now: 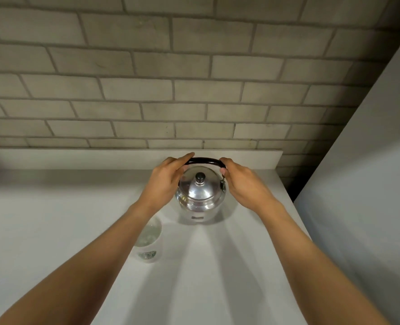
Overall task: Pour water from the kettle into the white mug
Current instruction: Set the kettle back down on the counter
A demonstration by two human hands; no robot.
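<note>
- Fingers: left hand (165, 181) curls over the left end of the black handle (203, 161); right hand (242, 184) pinches its right end. Both are clamped on it.
- Kettle (200, 198): steel, lidded, upright on the white counter (229, 266), far centre.
- White mug (148, 242): near-left of the kettle, partly under the left forearm; seemingly already holds water.
- Step, judged: either lifting or setting down; which, cannot be told. Pouring calls for tilting toward the mug.

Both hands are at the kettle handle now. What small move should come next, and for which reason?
Probably lift the kettle a little off the counter. It stands upright with its lid on, the left hand and right hand at the two ends of the black handle. The white mug stands apart, nearer the person.
</note>
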